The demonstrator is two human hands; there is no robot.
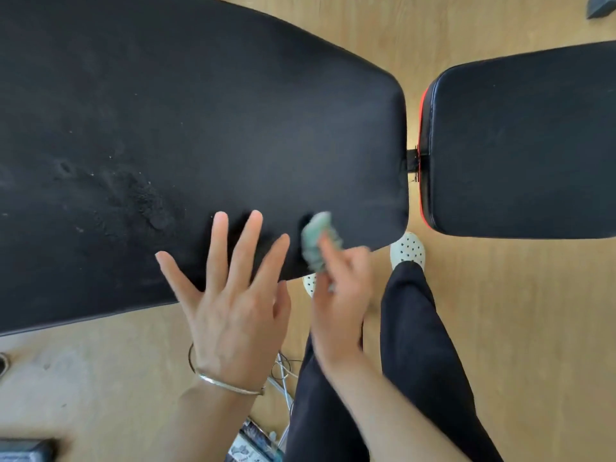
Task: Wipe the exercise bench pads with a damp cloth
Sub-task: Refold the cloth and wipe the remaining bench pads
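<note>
— So, what lies under everything?
— A pale wooden plank floor, and over it the long black padded vinyl bench back, with a grey dust patch on its left part.
— And beside that back pad?
— To its right, just apart, is the shorter black seat pad with red edging. Below its near edge are black trouser legs and a white perforated clog.
— The hands?
— The left hand is over that near edge, fingers spread straight. The blurred right hand grips a crumpled pale-green cloth at the pad's near right corner.
</note>
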